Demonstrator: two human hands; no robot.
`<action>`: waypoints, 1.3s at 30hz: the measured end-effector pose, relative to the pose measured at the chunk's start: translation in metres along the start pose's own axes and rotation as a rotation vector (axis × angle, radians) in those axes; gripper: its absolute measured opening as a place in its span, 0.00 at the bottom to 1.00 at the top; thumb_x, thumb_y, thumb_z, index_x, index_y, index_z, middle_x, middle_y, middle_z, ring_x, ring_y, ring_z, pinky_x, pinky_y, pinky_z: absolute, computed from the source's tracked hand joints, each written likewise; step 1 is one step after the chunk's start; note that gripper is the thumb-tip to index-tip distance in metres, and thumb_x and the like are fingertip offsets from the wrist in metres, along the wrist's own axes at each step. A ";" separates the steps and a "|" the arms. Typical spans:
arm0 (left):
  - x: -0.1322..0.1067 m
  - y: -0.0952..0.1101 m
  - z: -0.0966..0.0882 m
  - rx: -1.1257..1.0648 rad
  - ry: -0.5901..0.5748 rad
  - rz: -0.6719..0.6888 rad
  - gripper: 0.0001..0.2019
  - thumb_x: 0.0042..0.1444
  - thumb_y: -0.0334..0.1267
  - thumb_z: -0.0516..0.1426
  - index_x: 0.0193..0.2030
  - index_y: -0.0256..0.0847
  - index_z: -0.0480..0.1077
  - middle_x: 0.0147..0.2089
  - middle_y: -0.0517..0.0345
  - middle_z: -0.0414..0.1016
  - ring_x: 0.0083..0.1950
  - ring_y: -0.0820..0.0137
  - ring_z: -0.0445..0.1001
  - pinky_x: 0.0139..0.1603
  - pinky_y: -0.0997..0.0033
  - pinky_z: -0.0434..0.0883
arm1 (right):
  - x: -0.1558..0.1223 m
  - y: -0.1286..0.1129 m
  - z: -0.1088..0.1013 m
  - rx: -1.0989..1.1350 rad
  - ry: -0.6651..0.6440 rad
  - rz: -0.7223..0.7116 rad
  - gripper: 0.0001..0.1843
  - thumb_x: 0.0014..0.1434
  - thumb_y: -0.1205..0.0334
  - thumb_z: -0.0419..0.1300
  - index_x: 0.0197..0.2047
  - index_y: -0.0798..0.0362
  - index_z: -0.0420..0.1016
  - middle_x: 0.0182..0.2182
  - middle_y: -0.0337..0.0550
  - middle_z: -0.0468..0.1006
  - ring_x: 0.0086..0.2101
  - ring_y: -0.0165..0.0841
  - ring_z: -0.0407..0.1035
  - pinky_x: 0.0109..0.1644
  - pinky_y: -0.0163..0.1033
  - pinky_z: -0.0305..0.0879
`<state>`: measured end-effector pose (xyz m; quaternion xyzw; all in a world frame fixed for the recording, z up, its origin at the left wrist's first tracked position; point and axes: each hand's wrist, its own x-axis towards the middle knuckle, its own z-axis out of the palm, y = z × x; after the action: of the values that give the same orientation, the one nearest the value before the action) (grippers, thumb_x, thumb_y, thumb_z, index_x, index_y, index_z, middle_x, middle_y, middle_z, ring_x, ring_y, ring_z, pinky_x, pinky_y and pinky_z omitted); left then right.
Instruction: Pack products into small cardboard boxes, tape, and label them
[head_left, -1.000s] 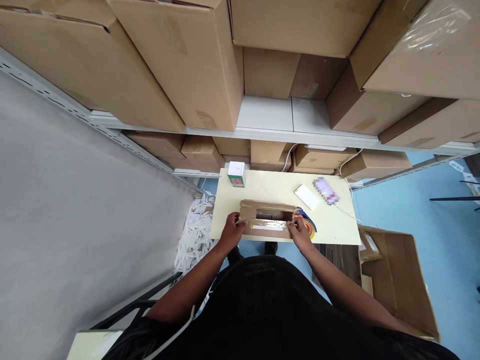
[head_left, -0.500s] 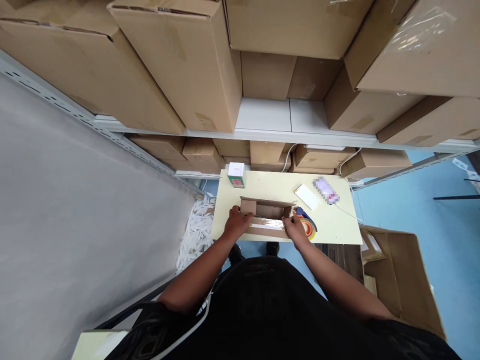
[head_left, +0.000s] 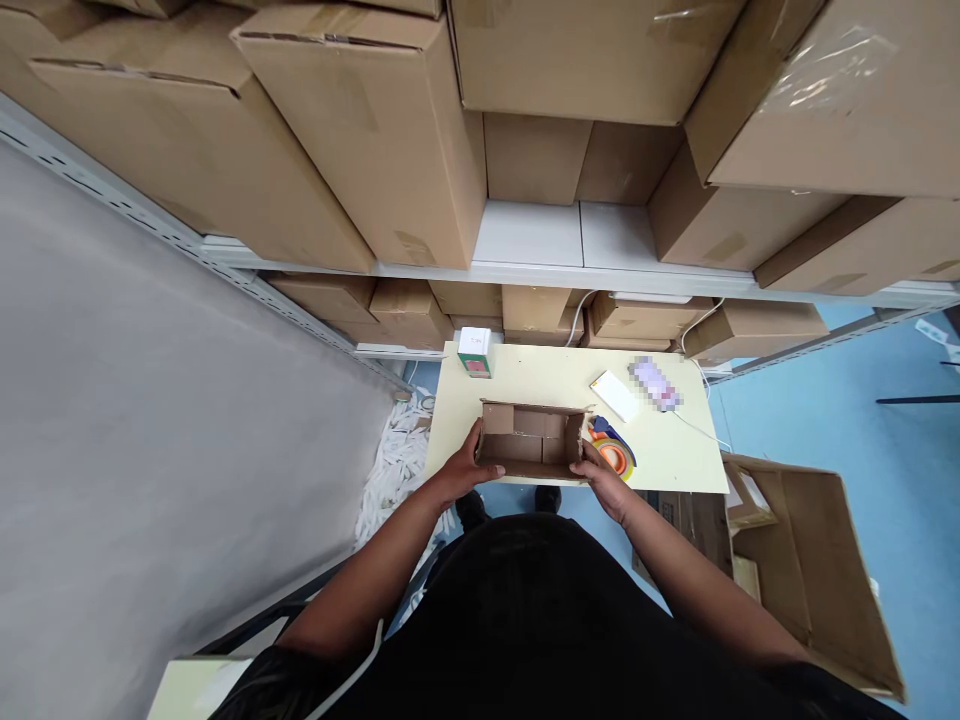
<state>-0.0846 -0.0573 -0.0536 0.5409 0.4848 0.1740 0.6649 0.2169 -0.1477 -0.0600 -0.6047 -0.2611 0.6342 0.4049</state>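
Observation:
A small cardboard box (head_left: 531, 468) sits at the near edge of the pale yellow table (head_left: 540, 372), its top open and its inside facing me. My left hand (head_left: 466, 470) grips its left end, thumb over the near rim. On the opposite end my right hand (head_left: 598, 470) holds the box the same way, thumb at the near right corner. Just right of the box lies a tape dispenser (head_left: 613, 452) with an orange and yellow roll and a blue part, close to my right hand.
A green and white carton (head_left: 475, 353) stands at the table's back left. A white flat box (head_left: 613, 396) and a blurred-out phone (head_left: 654, 384) lie at the right. Shelves (head_left: 525, 235) with cardboard boxes rise behind. A large open carton (head_left: 817, 560) stands on the floor at right.
The near flap with the shiny tape and white label no longer shows across the box, and its inside is now exposed. Both hands have moved lower, onto the box's ends.

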 end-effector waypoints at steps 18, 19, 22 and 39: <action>-0.013 -0.022 0.026 0.659 0.080 0.096 0.61 0.39 0.44 0.75 0.78 0.47 0.48 0.82 0.44 0.30 0.81 0.48 0.41 0.76 0.50 0.56 | 0.040 0.006 -0.022 -0.941 0.263 -0.144 0.20 0.67 0.51 0.50 0.52 0.50 0.79 0.39 0.48 0.82 0.42 0.43 0.75 0.44 0.40 0.64; -0.014 -0.023 0.032 0.681 0.119 0.103 0.59 0.39 0.43 0.74 0.77 0.48 0.51 0.82 0.45 0.32 0.81 0.48 0.42 0.76 0.49 0.56 | 0.042 0.005 -0.025 -0.960 0.239 -0.168 0.20 0.68 0.52 0.51 0.52 0.50 0.79 0.38 0.48 0.82 0.42 0.43 0.75 0.43 0.40 0.64; -0.025 -0.026 0.054 0.712 0.216 0.096 0.58 0.38 0.43 0.75 0.76 0.47 0.55 0.82 0.44 0.36 0.80 0.45 0.43 0.77 0.48 0.53 | 0.044 -0.005 -0.036 -1.054 0.160 -0.253 0.19 0.68 0.54 0.51 0.52 0.49 0.79 0.38 0.48 0.81 0.40 0.43 0.75 0.43 0.40 0.63; -0.205 -0.044 0.173 0.465 0.840 -0.083 0.37 0.53 0.49 0.68 0.68 0.44 0.66 0.78 0.43 0.44 0.77 0.45 0.53 0.75 0.49 0.58 | -0.011 -0.043 0.032 -1.359 -0.373 -0.595 0.20 0.68 0.56 0.49 0.55 0.48 0.78 0.44 0.49 0.84 0.43 0.44 0.76 0.44 0.40 0.60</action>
<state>-0.0494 -0.3232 -0.0084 0.5383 0.7587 0.2378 0.2792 0.1937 -0.1282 -0.0143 -0.5079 -0.8098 0.2901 0.0466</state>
